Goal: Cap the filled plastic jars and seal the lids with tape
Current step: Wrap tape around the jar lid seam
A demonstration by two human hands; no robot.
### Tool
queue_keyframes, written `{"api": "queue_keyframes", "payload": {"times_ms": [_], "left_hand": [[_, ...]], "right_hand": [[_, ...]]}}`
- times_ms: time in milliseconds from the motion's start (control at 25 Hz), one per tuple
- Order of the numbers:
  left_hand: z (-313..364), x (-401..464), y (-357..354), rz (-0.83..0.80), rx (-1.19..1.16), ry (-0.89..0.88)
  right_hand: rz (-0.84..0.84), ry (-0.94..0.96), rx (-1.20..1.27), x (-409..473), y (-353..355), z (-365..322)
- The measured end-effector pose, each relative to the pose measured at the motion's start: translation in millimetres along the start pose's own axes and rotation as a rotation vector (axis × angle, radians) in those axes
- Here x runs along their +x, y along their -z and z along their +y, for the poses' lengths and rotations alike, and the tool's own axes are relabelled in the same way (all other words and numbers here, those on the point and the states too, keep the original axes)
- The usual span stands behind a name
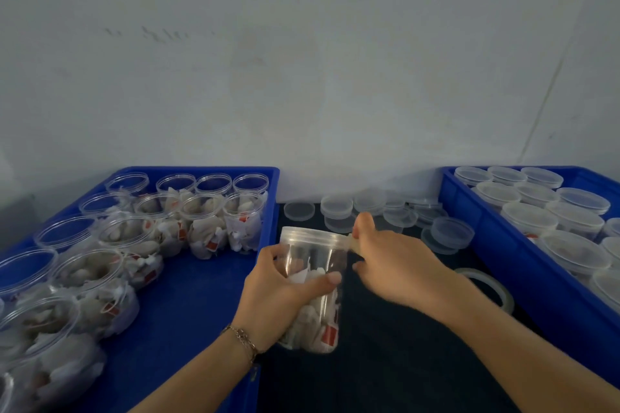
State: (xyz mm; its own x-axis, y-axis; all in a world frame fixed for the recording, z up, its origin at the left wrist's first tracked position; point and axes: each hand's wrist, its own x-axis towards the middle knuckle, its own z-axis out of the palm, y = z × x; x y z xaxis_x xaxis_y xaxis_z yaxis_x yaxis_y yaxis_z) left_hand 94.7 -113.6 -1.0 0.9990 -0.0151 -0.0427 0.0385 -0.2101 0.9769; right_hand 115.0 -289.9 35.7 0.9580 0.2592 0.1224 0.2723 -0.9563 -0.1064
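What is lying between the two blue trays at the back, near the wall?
In the head view, loose clear lids lie on the dark table between the left blue tray and the right blue tray, some of them stacked.

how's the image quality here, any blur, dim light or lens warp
Head view: dim, bluish, flat light with no hard shadows; wide-angle warp bows the left crate and right crate; soft focus throughout, the right hand slightly smeared at the jar; open jars at the lower left edge blur most.

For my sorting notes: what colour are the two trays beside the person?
Both trays are bright blue, seen in the head view.
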Motion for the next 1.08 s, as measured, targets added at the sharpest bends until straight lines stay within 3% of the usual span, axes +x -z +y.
{"api": "queue_keyframes", "payload": {"times_ms": [80, 200, 280, 480, 600, 720, 840, 1080], "left_hand": [[0.5, 2.8, 4.9, -0.031, -0.115, 0.036], [5.3, 5.2, 9.2, -0.103, -0.222, 0.077], [8.7, 4.4, 11.9, -0.138, -0.285, 0.109], [12.3, 0.0, 13.2, -0.103, -0.217, 0.056], [12.0, 0.9, 13.6, 0.029, -0.093, 0.004], [12.9, 0.4, 15.6, 0.059, -0.087, -0.026], [15.2, -3.7, 14.5, 0.025, -0.166, -0.045], [17.8, -4.8, 14.8, -0.050, -0.228, -0.052]], "right_hand": [[-0.087, 0.051, 0.204, -2.3, 7.3, 11.3], [-0.209, 0.141, 0.773, -18.3, 11.5, 19.7], [-0.186, 0.162, 0.990, -29.6, 12.0, 23.6], [0.096, 0.103, 0.773, -39.9, 26.7, 24.8], [0.169, 0.153, 0.633, -55.0, 33.4, 15.7], [0.216, 0.153, 0.501, -61.3, 36.4, 11.8], [0.206, 0.075, 0.377, -48.5, 34.6, 15.6], [0.119, 0.034, 0.448, -21.8, 14.0, 29.3]]}}
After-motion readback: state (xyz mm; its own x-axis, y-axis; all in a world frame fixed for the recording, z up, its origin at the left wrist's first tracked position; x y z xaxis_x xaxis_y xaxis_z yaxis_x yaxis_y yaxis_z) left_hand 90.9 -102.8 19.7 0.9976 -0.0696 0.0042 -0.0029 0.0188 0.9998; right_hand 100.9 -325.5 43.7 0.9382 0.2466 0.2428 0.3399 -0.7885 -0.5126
